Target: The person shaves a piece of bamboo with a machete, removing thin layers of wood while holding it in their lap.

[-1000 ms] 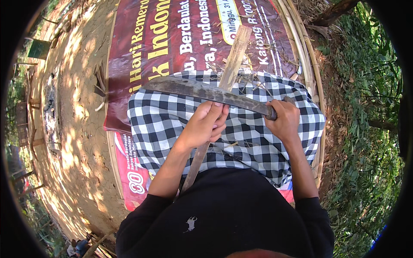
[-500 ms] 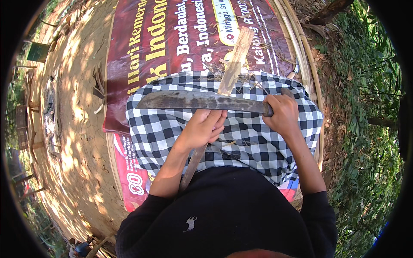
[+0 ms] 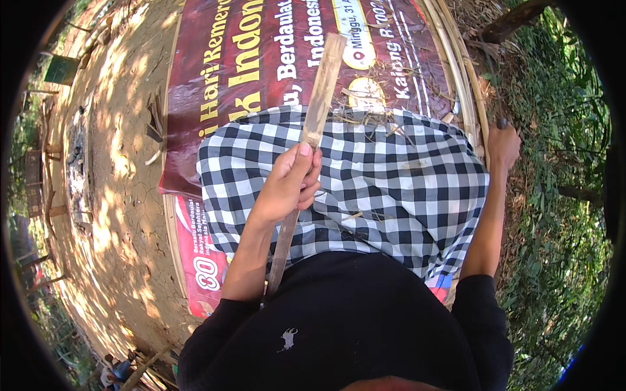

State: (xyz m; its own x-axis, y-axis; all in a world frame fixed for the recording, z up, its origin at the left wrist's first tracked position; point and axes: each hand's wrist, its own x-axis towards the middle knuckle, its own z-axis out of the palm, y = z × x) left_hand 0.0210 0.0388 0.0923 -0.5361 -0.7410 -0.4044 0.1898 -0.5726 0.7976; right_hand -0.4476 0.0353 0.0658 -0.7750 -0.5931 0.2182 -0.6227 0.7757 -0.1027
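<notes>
My left hand [image 3: 291,181] is closed round a long flat bamboo strip [image 3: 325,88]. The strip slants over my lap, its pale upper end pointing away from me and its darker lower end against my dark shirt. Out at the right, past the platform's edge, my right hand [image 3: 505,146] is closed on the machete [image 3: 501,121]. Only the dark handle end and a thin line of blade show, pointing away; the rest is hard to make out. A black-and-white checked cloth [image 3: 391,176] covers my legs beneath the strip.
A dark red printed banner [image 3: 195,85] lies over the platform, with dry shavings [image 3: 404,72] scattered on it. Bamboo poles [image 3: 463,78] edge its right side. Green plants [image 3: 554,163] grow beyond on the right; cracked bare earth [image 3: 124,195] lies to the left.
My right hand has swung the machete off the strip, out to the right past the platform's edge. The strip's upper end has tilted left, still in my left hand.
</notes>
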